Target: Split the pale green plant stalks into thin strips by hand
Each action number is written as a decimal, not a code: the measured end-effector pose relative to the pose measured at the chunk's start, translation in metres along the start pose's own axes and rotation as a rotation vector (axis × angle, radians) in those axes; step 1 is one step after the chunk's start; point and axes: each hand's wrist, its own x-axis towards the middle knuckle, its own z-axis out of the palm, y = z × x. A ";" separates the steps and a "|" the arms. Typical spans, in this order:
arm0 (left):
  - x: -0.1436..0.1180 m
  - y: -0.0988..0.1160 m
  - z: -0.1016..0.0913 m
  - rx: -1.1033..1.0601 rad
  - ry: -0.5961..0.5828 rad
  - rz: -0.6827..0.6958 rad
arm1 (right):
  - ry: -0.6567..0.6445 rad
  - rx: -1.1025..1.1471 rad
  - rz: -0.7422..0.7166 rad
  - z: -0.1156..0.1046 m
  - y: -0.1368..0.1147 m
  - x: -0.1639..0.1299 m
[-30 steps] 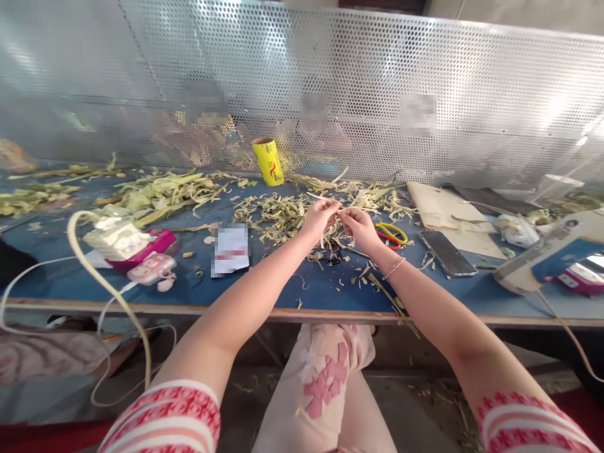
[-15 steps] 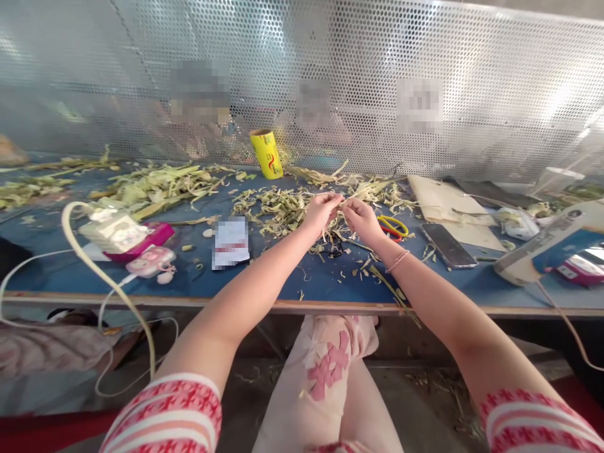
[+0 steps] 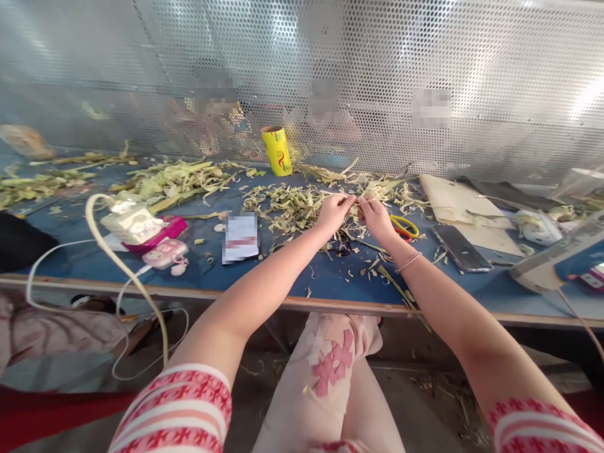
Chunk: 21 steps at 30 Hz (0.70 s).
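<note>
Head view: right of the yellow tube [image 3: 278,152], left hand [image 3: 334,212] and right hand [image 3: 376,217] each pinch fingertips together, hold indistinct, apparently working plant shreds [image 3: 293,206]; continuing probably calls for fine control.

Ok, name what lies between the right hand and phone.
In the head view, yellow and red loops, likely scissor handles, and pale plant scraps lie between the right hand and the phone.

The place looks like a workshop: a long blue worktable [image 3: 335,286] carries a yellow tube [image 3: 278,152], a perforated metal screen [image 3: 368,75] stands behind the tube, and plant strips [image 3: 179,182] lie heaped left of it and in front of it.
</note>
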 end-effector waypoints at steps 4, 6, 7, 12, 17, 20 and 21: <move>-0.001 -0.002 0.003 -0.081 -0.039 -0.039 | 0.120 -0.143 -0.058 -0.002 0.002 0.001; -0.002 -0.001 0.005 -0.146 -0.071 -0.076 | 0.131 -0.171 -0.067 -0.003 0.000 0.000; -0.002 -0.001 0.005 -0.170 -0.084 -0.082 | 0.136 -0.185 -0.076 -0.003 -0.001 0.000; -0.003 0.003 0.007 -0.167 -0.099 -0.005 | 0.171 -0.175 -0.133 -0.001 0.001 -0.001; -0.004 0.003 0.008 -0.088 -0.080 0.060 | 0.207 -0.122 -0.119 0.000 0.000 -0.002; -0.005 0.004 0.009 -0.091 -0.080 0.075 | 0.203 -0.135 -0.141 -0.001 -0.005 -0.004; -0.005 0.004 0.009 -0.088 -0.080 0.083 | 0.200 -0.145 -0.141 -0.001 -0.007 -0.004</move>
